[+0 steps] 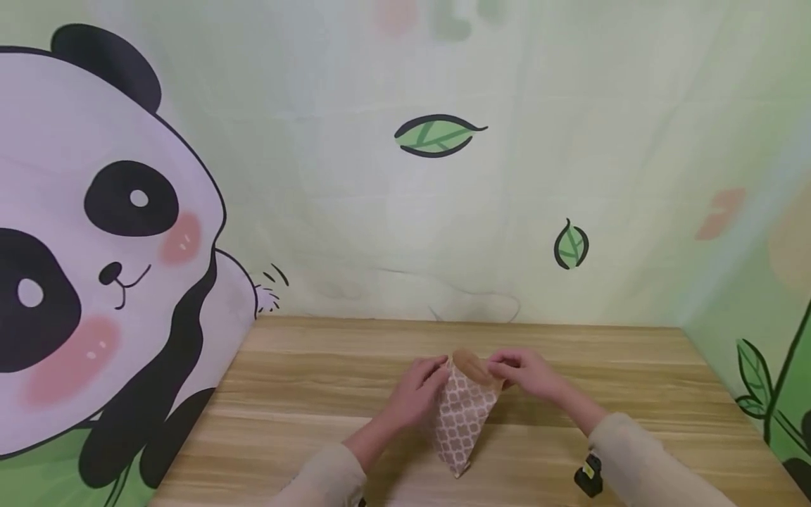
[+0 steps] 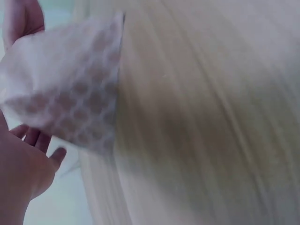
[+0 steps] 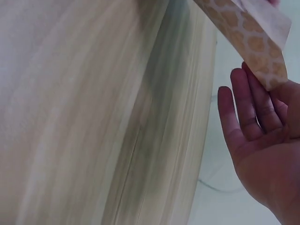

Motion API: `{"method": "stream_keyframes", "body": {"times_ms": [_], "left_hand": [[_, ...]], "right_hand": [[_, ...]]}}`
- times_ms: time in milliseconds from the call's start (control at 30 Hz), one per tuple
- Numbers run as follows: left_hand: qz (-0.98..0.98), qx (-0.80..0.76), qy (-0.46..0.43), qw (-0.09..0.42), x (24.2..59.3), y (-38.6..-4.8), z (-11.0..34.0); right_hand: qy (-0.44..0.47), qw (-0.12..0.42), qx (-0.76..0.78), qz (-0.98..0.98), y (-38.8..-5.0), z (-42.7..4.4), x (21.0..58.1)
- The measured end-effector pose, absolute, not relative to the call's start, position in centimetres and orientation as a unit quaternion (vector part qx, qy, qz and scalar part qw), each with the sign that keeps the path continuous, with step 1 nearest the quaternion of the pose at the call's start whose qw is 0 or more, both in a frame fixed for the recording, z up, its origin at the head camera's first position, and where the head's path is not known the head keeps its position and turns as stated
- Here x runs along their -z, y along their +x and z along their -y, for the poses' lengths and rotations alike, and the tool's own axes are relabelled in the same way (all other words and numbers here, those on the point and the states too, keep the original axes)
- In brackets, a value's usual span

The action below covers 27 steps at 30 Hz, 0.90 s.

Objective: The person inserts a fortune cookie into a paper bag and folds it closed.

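Note:
A paper bag (image 1: 465,415) with a white lattice print on brown is held up over the table, its mouth at the top and its bottom corner pointing down. The plain brown inside shows at the mouth. My left hand (image 1: 418,391) grips the bag's left edge near the rim. On the other side, my right hand (image 1: 526,372) pinches the rim. In the right wrist view, thumb and finger of the right hand (image 3: 262,136) pinch a corner of the bag (image 3: 255,42), the other fingers extended. The left wrist view shows the bag (image 2: 79,89) between both hands, somewhat blurred.
Beneath the bag is a wood-grain table (image 1: 304,394). Behind it hangs a pale green backdrop (image 1: 355,211) with a printed panda (image 1: 114,282) and leaves. A small black device (image 1: 589,477) is beside the right sleeve.

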State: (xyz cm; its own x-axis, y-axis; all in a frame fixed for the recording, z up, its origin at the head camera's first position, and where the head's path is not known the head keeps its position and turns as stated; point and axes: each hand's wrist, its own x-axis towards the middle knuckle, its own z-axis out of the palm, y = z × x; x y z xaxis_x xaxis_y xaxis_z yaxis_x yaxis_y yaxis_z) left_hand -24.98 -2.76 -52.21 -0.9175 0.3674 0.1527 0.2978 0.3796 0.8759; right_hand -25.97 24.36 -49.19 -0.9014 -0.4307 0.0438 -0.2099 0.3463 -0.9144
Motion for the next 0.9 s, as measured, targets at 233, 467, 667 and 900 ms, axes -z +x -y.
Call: {"method": "stream_keyframes", "body": {"times_ms": [233, 467, 667, 900], "left_hand": [[-0.803, -0.573, 0.149, 0.071, 52.5, -25.9, 2.9], [-0.768, -0.63, 0.089, 0.08, 52.6, -25.8, 2.3], [-0.757, -0.651, 0.049, 0.038, 52.7, -25.6, 1.9], [-0.739, -0.673, 0.007, 0.018, 52.7, -25.3, 1.7]], "right_hand": [[-0.188, 0.137, 0.53, -0.815, -26.5, -24.3, 49.0], [-0.158, 0.137, 0.58, -0.787, -25.6, -24.1, 49.0], [-0.098, 0.115, 0.645, -0.749, -22.8, -24.2, 50.1], [-0.097, 0.056, 0.627, -0.771, -22.2, -23.2, 51.6]]}}
